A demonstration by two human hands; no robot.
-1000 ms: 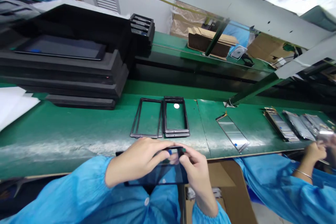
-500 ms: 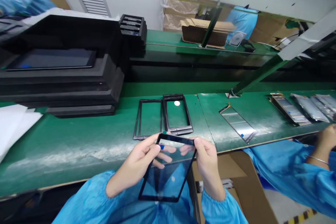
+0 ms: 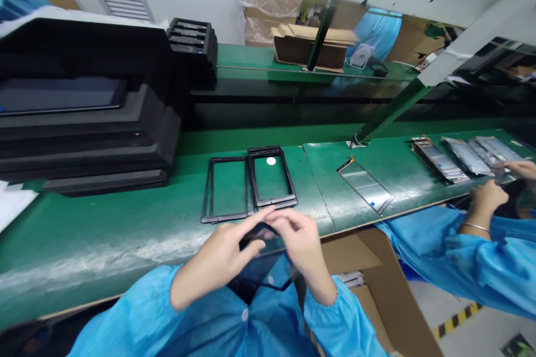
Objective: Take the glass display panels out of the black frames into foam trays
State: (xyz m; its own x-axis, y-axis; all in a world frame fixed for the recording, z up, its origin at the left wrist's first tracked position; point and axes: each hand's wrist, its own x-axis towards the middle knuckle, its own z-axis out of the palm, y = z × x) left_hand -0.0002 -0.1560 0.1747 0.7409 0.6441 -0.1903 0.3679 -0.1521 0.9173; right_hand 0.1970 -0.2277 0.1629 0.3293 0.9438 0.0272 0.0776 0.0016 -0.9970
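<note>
My left hand [image 3: 221, 259] and my right hand [image 3: 299, 251] meet over the belt's near edge, and both hold a black-framed glass panel [image 3: 262, 279]. Its upper edge shows between my fingers, and much of it is hidden by my hands. Just beyond them, on the green conveyor belt [image 3: 125, 228], lies an open black frame [image 3: 228, 158]. A stack of similar black frames [image 3: 272, 202] sits beside it. Farther right lies a single glass panel [image 3: 364, 185].
Black foam trays [image 3: 84, 134] are piled at the left, with a dark panel [image 3: 58, 95] on top. A co-worker's hands [image 3: 483, 198] work at the right beside several stacked panels [image 3: 439, 160]. An open cardboard box [image 3: 355, 256] stands below the belt's edge.
The panel was held up and spread between my hands a moment ago. It is now tipped lower, with my hands closer together over its edge. The co-worker's hands have moved toward the stacked panels.
</note>
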